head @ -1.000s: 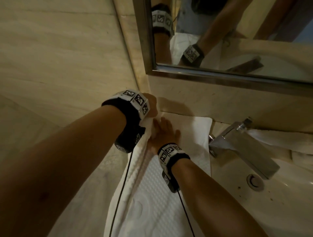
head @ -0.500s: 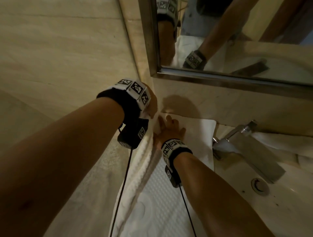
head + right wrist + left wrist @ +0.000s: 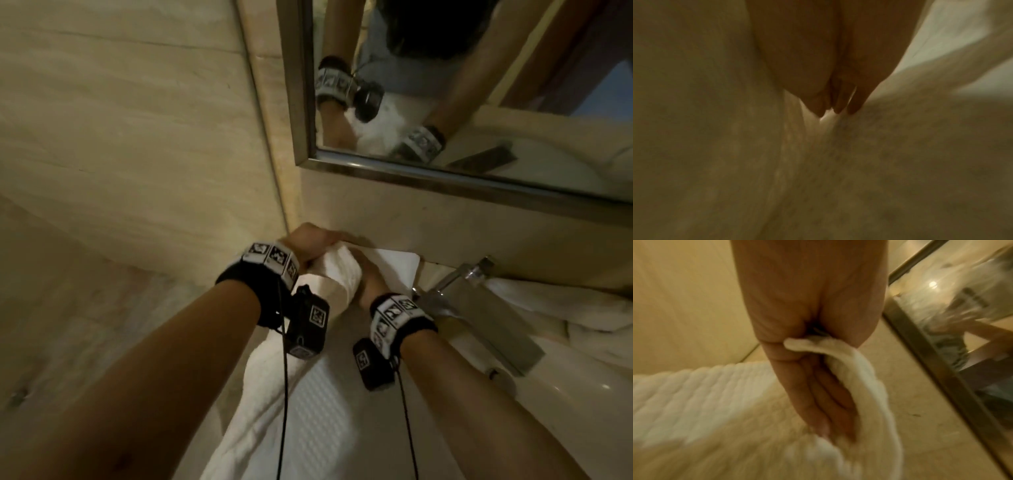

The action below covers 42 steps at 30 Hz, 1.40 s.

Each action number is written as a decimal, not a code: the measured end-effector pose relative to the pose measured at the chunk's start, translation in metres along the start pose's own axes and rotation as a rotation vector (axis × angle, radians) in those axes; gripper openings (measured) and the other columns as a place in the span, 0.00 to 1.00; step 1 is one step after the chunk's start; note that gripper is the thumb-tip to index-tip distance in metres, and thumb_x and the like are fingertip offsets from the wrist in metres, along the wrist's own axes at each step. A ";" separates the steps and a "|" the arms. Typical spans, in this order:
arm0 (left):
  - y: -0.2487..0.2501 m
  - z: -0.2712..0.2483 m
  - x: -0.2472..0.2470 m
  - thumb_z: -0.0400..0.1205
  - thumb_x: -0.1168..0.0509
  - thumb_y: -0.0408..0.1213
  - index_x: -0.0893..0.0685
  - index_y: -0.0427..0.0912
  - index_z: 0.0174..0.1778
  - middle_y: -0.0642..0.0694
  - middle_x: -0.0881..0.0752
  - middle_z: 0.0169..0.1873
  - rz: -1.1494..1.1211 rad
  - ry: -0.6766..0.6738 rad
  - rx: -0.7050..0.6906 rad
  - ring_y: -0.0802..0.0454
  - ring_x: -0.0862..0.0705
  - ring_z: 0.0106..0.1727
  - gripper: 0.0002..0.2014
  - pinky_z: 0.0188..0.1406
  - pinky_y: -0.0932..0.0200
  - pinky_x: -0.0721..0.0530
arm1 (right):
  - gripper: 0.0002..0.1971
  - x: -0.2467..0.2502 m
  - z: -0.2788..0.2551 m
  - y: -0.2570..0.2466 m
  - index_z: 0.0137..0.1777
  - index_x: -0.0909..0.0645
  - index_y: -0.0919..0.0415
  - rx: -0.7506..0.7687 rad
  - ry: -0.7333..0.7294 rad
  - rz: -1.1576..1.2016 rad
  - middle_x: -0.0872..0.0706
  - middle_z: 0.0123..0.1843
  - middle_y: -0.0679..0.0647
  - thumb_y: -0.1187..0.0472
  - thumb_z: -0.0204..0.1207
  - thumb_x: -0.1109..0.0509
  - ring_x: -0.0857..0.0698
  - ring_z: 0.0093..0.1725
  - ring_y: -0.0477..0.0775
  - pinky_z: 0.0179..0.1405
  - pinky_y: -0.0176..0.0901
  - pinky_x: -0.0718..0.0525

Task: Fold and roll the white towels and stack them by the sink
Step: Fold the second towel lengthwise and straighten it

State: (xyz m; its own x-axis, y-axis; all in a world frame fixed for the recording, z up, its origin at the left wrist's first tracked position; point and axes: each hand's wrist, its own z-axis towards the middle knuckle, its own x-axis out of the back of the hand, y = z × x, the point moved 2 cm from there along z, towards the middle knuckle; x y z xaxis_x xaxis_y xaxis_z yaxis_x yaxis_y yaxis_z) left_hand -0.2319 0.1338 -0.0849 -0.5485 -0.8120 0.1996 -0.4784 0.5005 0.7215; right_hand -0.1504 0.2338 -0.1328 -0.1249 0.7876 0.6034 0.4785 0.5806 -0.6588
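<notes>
A long white towel [image 3: 308, 404] lies along the counter left of the sink. Its far end [image 3: 342, 274] is lifted and curled back over itself. My left hand [image 3: 308, 245] grips that end from above, and the left wrist view shows the towel's edge [image 3: 840, 356] pinched in my left hand [image 3: 824, 402]. My right hand [image 3: 371, 279] lies against the right side of the curl, its fingertips hidden under the cloth. In the dim right wrist view the straight fingers [image 3: 835, 104] press into the towel [image 3: 900, 154].
A chrome faucet [image 3: 479, 308] stands just right of my right wrist, with the white basin [image 3: 582, 404] beyond. More white cloth [image 3: 555, 301] lies behind the faucet. The tiled wall [image 3: 137, 137] is at the left and a framed mirror [image 3: 445, 178] hangs above.
The towel's far end lay flat under my right palm. My left hand has since lifted it and curled it back towards me, and my right hand now sits beside the curl.
</notes>
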 end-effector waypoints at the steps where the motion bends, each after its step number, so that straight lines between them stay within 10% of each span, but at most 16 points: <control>1: -0.007 0.004 -0.003 0.81 0.34 0.35 0.16 0.28 0.51 0.35 0.14 0.44 -0.053 0.026 -0.008 0.39 0.14 0.46 0.12 0.53 0.46 0.15 | 0.15 0.009 -0.002 0.006 0.67 0.20 0.63 -0.007 0.092 0.082 0.19 0.69 0.59 0.62 0.85 0.40 0.22 0.69 0.60 0.67 0.41 0.29; 4: -0.015 0.001 -0.022 0.85 0.41 0.33 0.20 0.34 0.42 0.37 0.18 0.38 -0.208 -0.048 0.012 0.43 0.18 0.35 0.09 0.38 0.52 0.17 | 0.09 0.027 -0.015 0.025 0.55 0.15 0.50 -0.102 0.266 0.378 0.13 0.58 0.51 0.58 0.79 0.34 0.17 0.62 0.57 0.67 0.48 0.22; 10: -0.003 -0.014 -0.052 0.88 0.49 0.38 0.21 0.34 0.48 0.38 0.17 0.40 -0.206 -0.324 0.135 0.42 0.17 0.41 0.14 0.48 0.48 0.19 | 0.27 0.014 -0.032 0.038 0.76 0.34 0.60 -0.205 0.177 0.267 0.22 0.69 0.57 0.64 0.78 0.32 0.22 0.69 0.61 0.63 0.47 0.23; 14: -0.003 0.008 -0.029 0.77 0.40 0.26 0.19 0.41 0.48 0.38 0.15 0.53 0.626 0.014 -0.298 0.40 0.17 0.56 0.09 0.54 0.52 0.19 | 0.22 0.014 -0.034 0.043 0.73 0.32 0.65 -0.255 0.309 0.300 0.21 0.68 0.66 0.74 0.79 0.42 0.21 0.67 0.63 0.61 0.44 0.24; 17: -0.015 0.019 -0.020 0.70 0.38 0.22 0.29 0.49 0.72 0.44 0.26 0.69 1.090 -0.002 -0.524 0.41 0.29 0.67 0.34 0.67 0.47 0.26 | 0.22 0.017 -0.035 0.033 0.73 0.30 0.63 -0.167 0.373 0.302 0.20 0.66 0.64 0.75 0.79 0.44 0.21 0.66 0.63 0.56 0.40 0.26; 20: -0.021 0.025 -0.019 0.69 0.40 0.21 0.43 0.61 0.80 0.51 0.30 0.75 1.163 -0.053 -0.575 0.41 0.32 0.68 0.46 0.67 0.45 0.26 | 0.28 0.021 -0.037 0.025 0.71 0.26 0.60 -0.041 0.405 0.363 0.18 0.65 0.61 0.79 0.74 0.45 0.21 0.66 0.60 0.64 0.45 0.22; 24: -0.019 0.035 -0.028 0.76 0.38 0.30 0.35 0.55 0.78 0.51 0.30 0.74 1.383 -0.060 -0.602 0.42 0.32 0.68 0.33 0.65 0.46 0.27 | 0.29 0.027 -0.038 0.021 0.68 0.23 0.60 0.017 0.453 0.333 0.16 0.61 0.59 0.81 0.69 0.46 0.19 0.62 0.58 0.59 0.41 0.21; 31: -0.020 0.060 -0.007 0.80 0.40 0.33 0.31 0.56 0.77 0.52 0.29 0.73 1.403 0.052 -0.602 0.44 0.33 0.72 0.28 0.68 0.50 0.25 | 0.21 0.022 -0.011 0.036 0.72 0.31 0.68 -0.302 0.625 0.360 0.26 0.71 0.68 0.69 0.79 0.40 0.26 0.69 0.67 0.67 0.56 0.27; 35: -0.025 0.060 -0.003 0.83 0.44 0.34 0.27 0.44 0.72 0.45 0.28 0.70 1.492 0.203 -0.600 0.42 0.31 0.70 0.20 0.60 0.47 0.21 | 0.21 0.021 0.007 0.037 0.77 0.33 0.61 -0.376 0.349 -0.483 0.29 0.78 0.59 0.58 0.86 0.47 0.32 0.78 0.59 0.76 0.55 0.34; 39: -0.029 0.059 0.004 0.84 0.47 0.35 0.26 0.40 0.69 0.38 0.27 0.66 1.434 0.376 -0.476 0.38 0.30 0.68 0.17 0.56 0.46 0.22 | 0.21 0.023 0.016 0.050 0.76 0.33 0.68 -0.572 0.479 0.137 0.29 0.76 0.62 0.64 0.85 0.43 0.28 0.74 0.62 0.50 0.35 0.28; 42: -0.035 0.060 0.011 0.83 0.48 0.35 0.31 0.43 0.72 0.37 0.28 0.66 1.299 0.351 -0.395 0.37 0.32 0.69 0.20 0.58 0.43 0.22 | 0.23 0.025 0.013 0.039 0.76 0.37 0.74 -0.595 0.394 -0.001 0.33 0.76 0.68 0.68 0.83 0.41 0.31 0.74 0.68 0.55 0.43 0.32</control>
State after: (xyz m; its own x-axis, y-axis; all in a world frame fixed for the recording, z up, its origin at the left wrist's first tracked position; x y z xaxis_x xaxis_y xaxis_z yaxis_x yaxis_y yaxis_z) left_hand -0.2619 0.1257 -0.1475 -0.2185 0.0986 0.9708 0.4859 0.8738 0.0205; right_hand -0.1466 0.2795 -0.1493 0.1445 0.5885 0.7955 0.8859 0.2812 -0.3690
